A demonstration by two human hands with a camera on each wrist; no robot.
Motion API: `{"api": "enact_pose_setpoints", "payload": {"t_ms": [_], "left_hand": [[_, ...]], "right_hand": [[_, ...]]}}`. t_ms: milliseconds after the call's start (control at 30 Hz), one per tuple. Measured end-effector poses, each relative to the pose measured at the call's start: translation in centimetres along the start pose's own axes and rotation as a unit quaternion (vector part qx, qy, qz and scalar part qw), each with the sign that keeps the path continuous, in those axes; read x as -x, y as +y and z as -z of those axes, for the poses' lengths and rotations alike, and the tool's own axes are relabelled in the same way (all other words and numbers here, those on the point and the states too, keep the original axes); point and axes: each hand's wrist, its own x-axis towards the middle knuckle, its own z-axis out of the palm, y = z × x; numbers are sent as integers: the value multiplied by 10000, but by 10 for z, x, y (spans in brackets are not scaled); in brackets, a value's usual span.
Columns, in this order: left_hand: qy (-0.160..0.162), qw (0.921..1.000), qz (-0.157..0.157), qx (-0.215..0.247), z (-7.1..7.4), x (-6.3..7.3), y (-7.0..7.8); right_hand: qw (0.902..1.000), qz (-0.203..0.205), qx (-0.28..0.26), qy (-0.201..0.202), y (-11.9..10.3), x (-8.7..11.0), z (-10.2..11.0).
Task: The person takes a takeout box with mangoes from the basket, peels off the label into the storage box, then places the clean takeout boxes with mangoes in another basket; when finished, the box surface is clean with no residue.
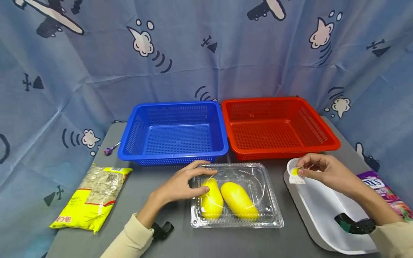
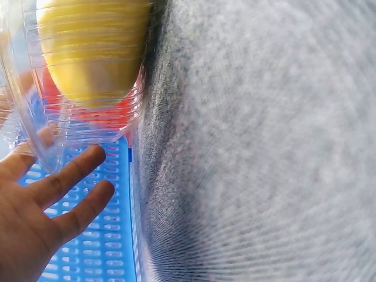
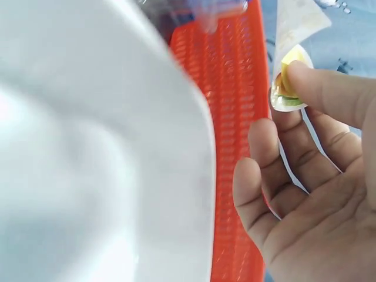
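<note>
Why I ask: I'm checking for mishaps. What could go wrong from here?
The small sticker pinched in the right hand could slip and drop, perhaps into the white basin. The left hand touches the clear container; pressing hard might dent its lid or shift the two yellow fruits inside.
</note>
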Motion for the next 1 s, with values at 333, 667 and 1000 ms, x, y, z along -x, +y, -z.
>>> {"api": "enact_pose_setpoints", "payload": {"t_ms": [333,667,1000], "left_hand": [[-56,10000,-34,-24,-2,-3,2],[69,9999,-130,-13,0,-2,-1],[70,10000,-63,-6,-1,0,-2]], "right_hand": [[9975,-559,424,79,31,17,9],[9971,-24,718,259,54,13,8],[9958,62,865,288,68,14,8]]}}
